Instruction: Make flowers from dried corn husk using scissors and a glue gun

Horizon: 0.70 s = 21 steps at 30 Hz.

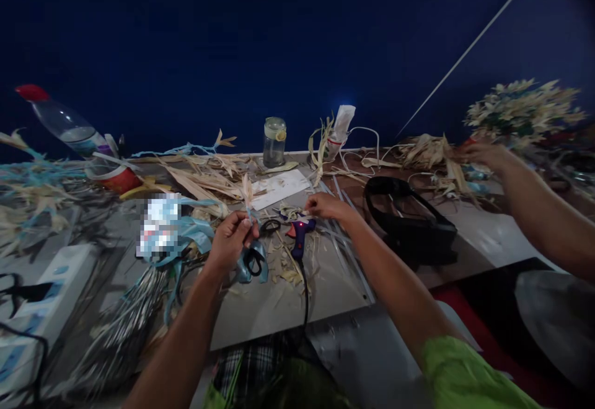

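Note:
My left hand [231, 238] is closed in a pinch on a small flower of dried husk [246, 193] that stands upright above my fingers. My right hand [326, 206] reaches forward with its fingers curled onto the top of a purple glue gun [300, 235], which stands on the grey work board [260, 310] with a small red light on. Black-handled scissors [255, 259] and a light blue strip lie just below my left hand. Husk scraps litter the board between my hands.
A glass jar [274, 141], a tilted plastic bottle [69, 125] in a red cup, dried husks and wire lie at the back. A black case [409, 220] sits right. Another person's arm [534, 207] reaches to husks beside a flower bunch [523, 108]. A white power strip [41, 297] lies left.

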{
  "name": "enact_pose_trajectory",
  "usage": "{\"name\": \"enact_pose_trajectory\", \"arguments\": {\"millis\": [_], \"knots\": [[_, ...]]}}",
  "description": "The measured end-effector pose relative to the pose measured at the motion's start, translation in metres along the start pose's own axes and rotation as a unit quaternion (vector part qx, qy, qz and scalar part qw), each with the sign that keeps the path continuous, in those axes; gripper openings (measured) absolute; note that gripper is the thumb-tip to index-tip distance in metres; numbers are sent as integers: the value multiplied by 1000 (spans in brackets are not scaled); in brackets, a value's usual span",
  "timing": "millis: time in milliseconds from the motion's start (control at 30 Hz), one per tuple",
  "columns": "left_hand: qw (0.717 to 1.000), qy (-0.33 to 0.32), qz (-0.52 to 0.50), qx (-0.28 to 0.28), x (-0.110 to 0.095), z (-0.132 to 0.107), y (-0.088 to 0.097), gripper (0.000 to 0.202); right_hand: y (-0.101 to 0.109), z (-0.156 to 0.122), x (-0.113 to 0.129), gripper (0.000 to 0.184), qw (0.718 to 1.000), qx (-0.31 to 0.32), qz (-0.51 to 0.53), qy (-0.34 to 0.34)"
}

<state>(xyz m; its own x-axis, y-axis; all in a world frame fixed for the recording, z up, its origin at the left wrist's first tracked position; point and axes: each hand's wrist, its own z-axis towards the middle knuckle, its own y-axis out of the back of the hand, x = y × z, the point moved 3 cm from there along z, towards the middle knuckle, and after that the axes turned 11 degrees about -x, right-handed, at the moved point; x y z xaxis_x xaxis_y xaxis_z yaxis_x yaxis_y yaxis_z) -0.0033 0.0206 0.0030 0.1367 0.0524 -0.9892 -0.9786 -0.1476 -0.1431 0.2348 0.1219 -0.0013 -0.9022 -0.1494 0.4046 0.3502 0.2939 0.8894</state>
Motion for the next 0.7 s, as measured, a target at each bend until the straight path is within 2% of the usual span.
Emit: {"name": "enact_pose_trajectory", "arguments": {"millis": [233, 333, 433, 533, 600, 700], "knots": [[1000, 8, 18, -9, -1, -1, -1, 22, 4, 0, -4, 14, 999, -30, -24, -16], [1000, 6, 18, -18, 0, 0, 0, 22, 14, 1, 2, 15, 996, -84, -30, -24], [1000, 7, 16, -25, 0, 0, 1, 21, 31, -3, 12, 20, 983, -169, -69, -16], [999, 8, 13, -30, -1, 0, 0, 21, 46, -14, 26, 25, 963, -245, -108, 40], [999, 7, 14, -30, -2, 0, -1, 22, 54, -21, 36, 24, 951, -268, -116, 100], [999, 7, 9, -30, -1, 1, -2, 24, 66, -30, 48, 20, 926, -320, -77, 184]]}}
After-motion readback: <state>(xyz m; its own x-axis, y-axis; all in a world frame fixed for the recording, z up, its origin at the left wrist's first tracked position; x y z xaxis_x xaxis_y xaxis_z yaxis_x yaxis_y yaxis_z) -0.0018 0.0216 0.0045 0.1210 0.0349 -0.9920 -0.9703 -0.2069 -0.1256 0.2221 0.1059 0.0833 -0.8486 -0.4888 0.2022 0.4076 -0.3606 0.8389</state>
